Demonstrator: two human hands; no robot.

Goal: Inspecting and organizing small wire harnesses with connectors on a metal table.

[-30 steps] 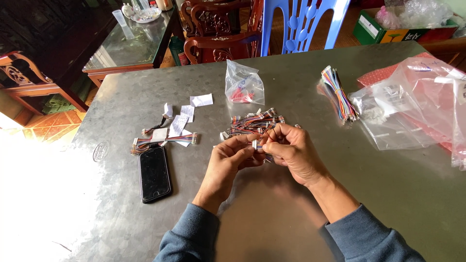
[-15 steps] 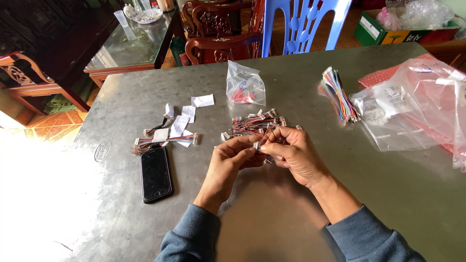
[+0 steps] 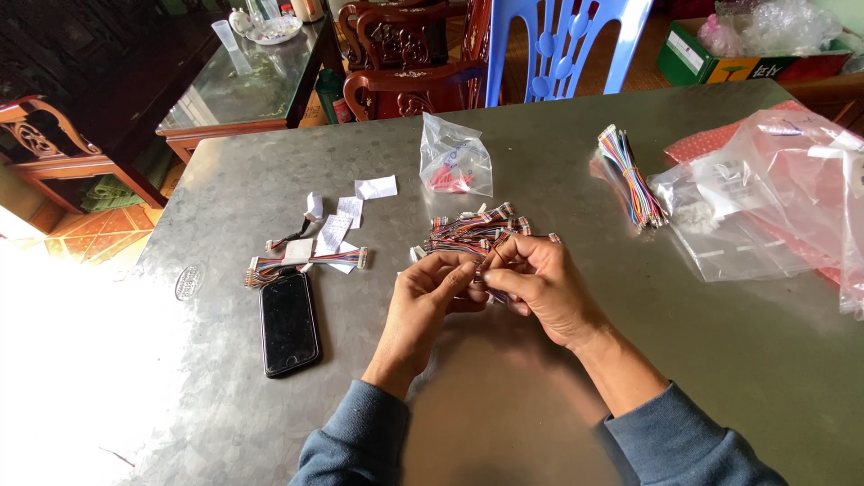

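My left hand (image 3: 430, 297) and my right hand (image 3: 538, 283) meet at the middle of the grey metal table (image 3: 504, 396). Between their fingertips they pinch a small multicoloured wire harness (image 3: 490, 266); its end is mostly hidden by the fingers. Just beyond the hands lies a pile of similar wire harnesses (image 3: 472, 232) with white connectors. To the left, two finished-looking harnesses (image 3: 306, 259) lie beside several white paper slips (image 3: 346, 211).
A black phone (image 3: 289, 321) lies face up at the left. A small clear bag (image 3: 455, 162) with red parts stands behind the pile. A bundle of coloured wires (image 3: 630, 175) and large clear plastic bags (image 3: 774, 193) lie at the right. A blue plastic chair (image 3: 562, 45) and wooden furniture stand beyond the table.
The hands stay together in the same spot; the fingers have shifted slightly on the harness. Nothing else on the table has moved.
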